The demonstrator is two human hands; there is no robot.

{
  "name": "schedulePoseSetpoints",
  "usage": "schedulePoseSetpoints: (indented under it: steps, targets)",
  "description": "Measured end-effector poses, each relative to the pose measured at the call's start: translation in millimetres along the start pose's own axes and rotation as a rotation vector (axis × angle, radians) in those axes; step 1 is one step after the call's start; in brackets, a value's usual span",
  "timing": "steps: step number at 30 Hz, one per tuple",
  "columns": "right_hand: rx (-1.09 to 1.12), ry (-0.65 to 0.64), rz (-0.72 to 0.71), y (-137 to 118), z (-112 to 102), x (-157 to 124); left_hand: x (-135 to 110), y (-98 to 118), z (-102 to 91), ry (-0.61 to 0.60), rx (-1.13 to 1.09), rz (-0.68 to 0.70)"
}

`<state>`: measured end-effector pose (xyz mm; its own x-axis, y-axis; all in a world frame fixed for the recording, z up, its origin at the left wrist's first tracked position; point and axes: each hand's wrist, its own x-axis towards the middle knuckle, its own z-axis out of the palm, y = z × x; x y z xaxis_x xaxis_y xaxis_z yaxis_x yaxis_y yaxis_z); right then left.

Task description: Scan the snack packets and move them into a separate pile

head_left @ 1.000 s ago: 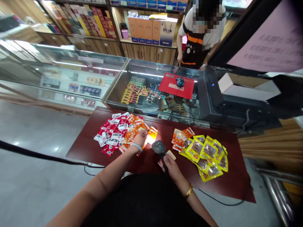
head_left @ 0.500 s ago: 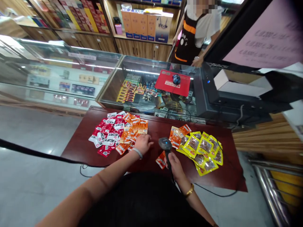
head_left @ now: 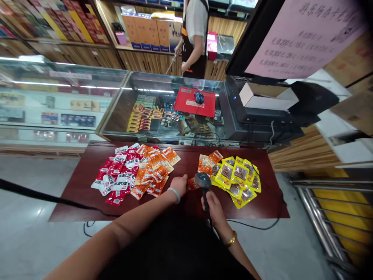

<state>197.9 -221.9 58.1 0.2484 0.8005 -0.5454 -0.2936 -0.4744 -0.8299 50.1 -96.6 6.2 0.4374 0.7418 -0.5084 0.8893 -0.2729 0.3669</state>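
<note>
My left hand (head_left: 178,185) is closed, its fingertips pinching the left end of a small orange snack packet (head_left: 191,184). Wrapped in the fingers of my right hand (head_left: 215,208) is a black handheld barcode scanner (head_left: 203,180) with a blue light, its head over the packet's right end. Left of my left hand lies a pile of orange packets (head_left: 155,167), partly over red-and-white packets (head_left: 122,177). On the right are yellow snack packets (head_left: 240,175), with a few orange packets (head_left: 205,164) at their left edge.
Beyond the dark red tabletop (head_left: 77,186) stands a glass display counter (head_left: 116,116) bearing a red mat (head_left: 182,103) and a mouse (head_left: 199,97). A co-worker in an apron (head_left: 189,58) stands behind it. A black cable (head_left: 262,228) hangs below the table's front edge.
My left hand has moved from the orange pile to the single orange packet and grips it. The view has swung right; the co-worker has turned and stands farther left.
</note>
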Motion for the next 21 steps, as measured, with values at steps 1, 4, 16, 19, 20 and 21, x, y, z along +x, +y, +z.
schedulePoseSetpoints:
  steps: [1, 4, 16, 19, 20, 21]
  targets:
    - [-0.003, -0.009, 0.003, 0, 1, 1, 2, -7, -2.4, -0.007, -0.079, -0.059]
    - [-0.017, -0.063, 0.000, -4, 7, 3, 2, -27, -8.6, 0.038, -0.299, -0.161]
    - [-0.025, -0.302, 0.051, -18, 47, 21, -19, -65, -30.3, 0.195, -0.432, -0.272]
    - [-0.021, -0.305, 0.065, -20, 47, 22, -26, -80, -52.7, 0.412, -0.289, -0.430]
    - [-0.018, -0.296, 0.067, -21, 46, 23, -25, -83, -60.4, 0.520, -0.211, -0.456]
    - [-0.015, -0.281, 0.063, -21, 43, 23, -23, -83, -67.1, 0.615, -0.142, -0.449]
